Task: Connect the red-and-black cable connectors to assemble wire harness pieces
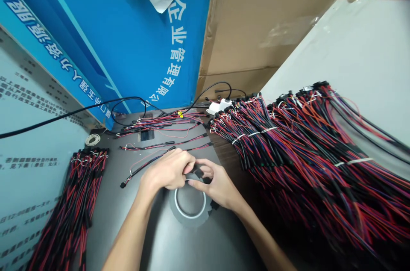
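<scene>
A roll of grey tape (192, 222) with a white inner ring lies on the grey work surface, and small black pieces (214, 205) stick out along its right edge. At the roll's far edge my left hand (171, 169) is closed, fingers curled and thumb tucked under; whatever it pinches is hidden. Facing it, my right hand (219, 184) grips the roll's upper right part, thumb near the ring's inner side and fingers behind the black pieces. Just beyond my left hand lies a thin wire harness (142, 169) with a black connector at its near end.
More red and black wire harnesses (160, 123) lie toward the back. Large tied bundles (288, 142) fill the right side; another bundle (80, 198) stands at left. A black cable (73, 113) crosses the left side. Blue board (144, 40) and cardboard (243, 27) wall the back.
</scene>
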Motion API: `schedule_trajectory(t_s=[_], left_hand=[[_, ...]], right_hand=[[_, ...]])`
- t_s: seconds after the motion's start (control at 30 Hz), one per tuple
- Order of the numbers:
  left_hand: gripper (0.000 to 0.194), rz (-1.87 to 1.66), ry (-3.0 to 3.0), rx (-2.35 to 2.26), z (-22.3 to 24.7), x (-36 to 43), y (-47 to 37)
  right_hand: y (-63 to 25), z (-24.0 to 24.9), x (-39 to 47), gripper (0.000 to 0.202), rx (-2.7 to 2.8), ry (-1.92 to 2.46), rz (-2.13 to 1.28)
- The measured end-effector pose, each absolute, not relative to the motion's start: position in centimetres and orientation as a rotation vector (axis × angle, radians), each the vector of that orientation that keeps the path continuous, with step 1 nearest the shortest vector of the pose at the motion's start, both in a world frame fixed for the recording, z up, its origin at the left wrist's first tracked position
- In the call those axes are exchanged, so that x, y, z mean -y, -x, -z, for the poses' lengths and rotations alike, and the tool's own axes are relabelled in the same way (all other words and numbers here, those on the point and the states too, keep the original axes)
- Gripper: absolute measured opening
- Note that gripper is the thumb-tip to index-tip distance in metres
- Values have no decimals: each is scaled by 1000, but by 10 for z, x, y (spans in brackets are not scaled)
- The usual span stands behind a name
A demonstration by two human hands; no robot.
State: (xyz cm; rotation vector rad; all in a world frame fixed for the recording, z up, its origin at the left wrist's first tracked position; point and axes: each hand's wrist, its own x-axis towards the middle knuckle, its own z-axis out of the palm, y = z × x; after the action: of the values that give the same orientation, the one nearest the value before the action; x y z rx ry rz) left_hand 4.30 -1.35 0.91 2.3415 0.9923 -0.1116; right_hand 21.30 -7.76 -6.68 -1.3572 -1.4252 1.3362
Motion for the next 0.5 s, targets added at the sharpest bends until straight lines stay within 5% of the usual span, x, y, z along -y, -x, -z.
schedule_trajectory(t_s=[0.5], left_hand=[[20, -199, -1847, -862, -16, -3, -25]], right_hand=[[-215, 71, 77, 61, 1434, 1375, -1338]])
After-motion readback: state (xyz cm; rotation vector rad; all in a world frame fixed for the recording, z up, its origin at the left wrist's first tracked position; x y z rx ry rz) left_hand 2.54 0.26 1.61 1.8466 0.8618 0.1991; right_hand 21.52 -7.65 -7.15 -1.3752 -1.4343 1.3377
